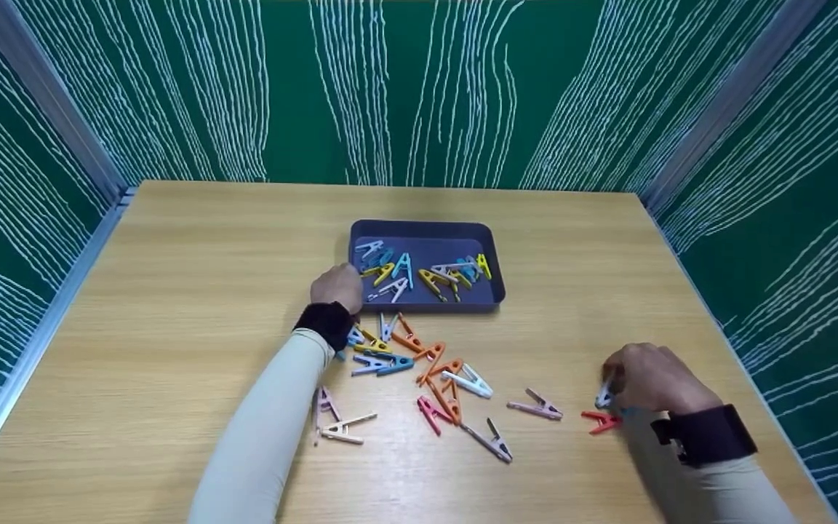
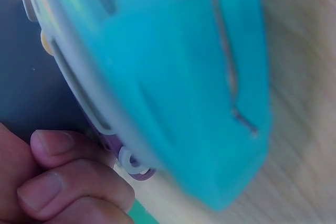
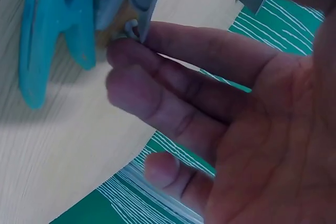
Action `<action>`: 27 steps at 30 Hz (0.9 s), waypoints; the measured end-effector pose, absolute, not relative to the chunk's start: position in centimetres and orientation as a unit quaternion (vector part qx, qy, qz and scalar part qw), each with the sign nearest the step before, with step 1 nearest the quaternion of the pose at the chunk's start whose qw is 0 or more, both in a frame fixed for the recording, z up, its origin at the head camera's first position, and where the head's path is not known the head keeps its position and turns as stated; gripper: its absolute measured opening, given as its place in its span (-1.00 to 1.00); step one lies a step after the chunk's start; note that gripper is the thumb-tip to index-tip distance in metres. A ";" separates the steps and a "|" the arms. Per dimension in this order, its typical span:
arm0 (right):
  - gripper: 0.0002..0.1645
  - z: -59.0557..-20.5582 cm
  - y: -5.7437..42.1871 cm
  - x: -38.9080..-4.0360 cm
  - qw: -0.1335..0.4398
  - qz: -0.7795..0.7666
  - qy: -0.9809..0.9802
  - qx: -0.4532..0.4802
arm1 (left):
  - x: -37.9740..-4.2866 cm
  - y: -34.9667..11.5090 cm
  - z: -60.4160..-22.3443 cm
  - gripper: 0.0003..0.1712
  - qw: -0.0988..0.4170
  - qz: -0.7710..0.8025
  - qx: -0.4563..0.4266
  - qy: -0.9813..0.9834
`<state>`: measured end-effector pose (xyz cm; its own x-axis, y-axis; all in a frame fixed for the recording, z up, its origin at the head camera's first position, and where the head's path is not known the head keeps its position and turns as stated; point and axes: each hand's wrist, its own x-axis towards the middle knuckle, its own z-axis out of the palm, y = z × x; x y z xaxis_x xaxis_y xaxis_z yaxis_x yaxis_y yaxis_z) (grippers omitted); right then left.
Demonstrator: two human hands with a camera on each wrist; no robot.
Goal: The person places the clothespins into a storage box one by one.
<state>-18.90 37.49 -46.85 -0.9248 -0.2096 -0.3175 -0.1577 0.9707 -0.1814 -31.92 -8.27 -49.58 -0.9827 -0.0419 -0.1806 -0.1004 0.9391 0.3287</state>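
My left hand (image 1: 337, 286) is at the left wall of a dark tray (image 1: 488, 298), fingers curled at its edge; the grip itself is partly hidden. Clothespins in yellow, blue and grey lie inside the tray. A turquoise clothespin (image 2: 184, 87) and a grey clothespin (image 2: 86, 87) fill the left wrist view, close to the camera. On the right, my right hand (image 1: 659, 378) pinches a pale grey-blue clothespin (image 1: 603, 395) by one end; its thumb is mostly out of view. Beside it are a red clothespin (image 1: 601, 422) and a turquoise clothespin (image 3: 39, 45).
Several orange clothespins (image 1: 430, 356) and other colours lie scattered in front of the tray. Nearer me are a cream clothespin (image 1: 346, 429), a pink clothespin (image 1: 433, 415) and a mauve clothespin (image 1: 535, 406). Green walls (image 1: 295, 94) with white lines enclose the wooden table (image 1: 208, 255).
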 end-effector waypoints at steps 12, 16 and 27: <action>-0.69 -48.0 36.1 -19.1 0.054 -0.053 0.992 -0.100 | -32.0 -8.3 -49.5 -0.67 0.087 0.164 -0.036 0.982; -0.74 -48.1 35.8 -19.2 0.054 -0.050 0.992 -0.104 | -31.9 -8.3 -49.5 -0.68 0.085 0.163 -0.033 0.982; -0.69 -47.5 33.8 -19.6 0.016 -0.117 0.989 -0.091 | -31.8 -8.1 -49.5 -0.69 0.085 0.164 -0.039 0.982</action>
